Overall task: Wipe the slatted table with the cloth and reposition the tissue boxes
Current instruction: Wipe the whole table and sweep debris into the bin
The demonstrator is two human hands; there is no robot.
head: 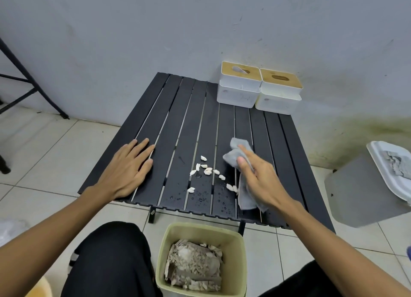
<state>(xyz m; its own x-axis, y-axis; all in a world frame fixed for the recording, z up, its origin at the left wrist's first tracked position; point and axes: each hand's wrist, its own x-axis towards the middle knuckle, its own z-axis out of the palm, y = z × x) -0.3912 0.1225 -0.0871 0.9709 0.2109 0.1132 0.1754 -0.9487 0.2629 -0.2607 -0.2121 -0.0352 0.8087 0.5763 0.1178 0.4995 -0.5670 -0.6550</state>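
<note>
The black slatted table (178, 110) stands low against the wall. My right hand (258, 179) grips a grey cloth (235, 154) on the table's right half, beside several small white scraps (208, 170) and water droplets (200, 198) near the front edge. My left hand (127, 168) lies flat, fingers spread, on the left front slats and holds nothing. Two white tissue boxes with wooden lids sit side by side at the far right corner: the left box (240, 85) shows a tissue in its slot, the right box (279, 92) does not.
A pale green bin (235, 236) full of scraps stands on the tiled floor below the table's front edge, between my knees. A grey bin (355, 196) with a white lid stands at the right. Black frame legs (31, 81) rise at the left.
</note>
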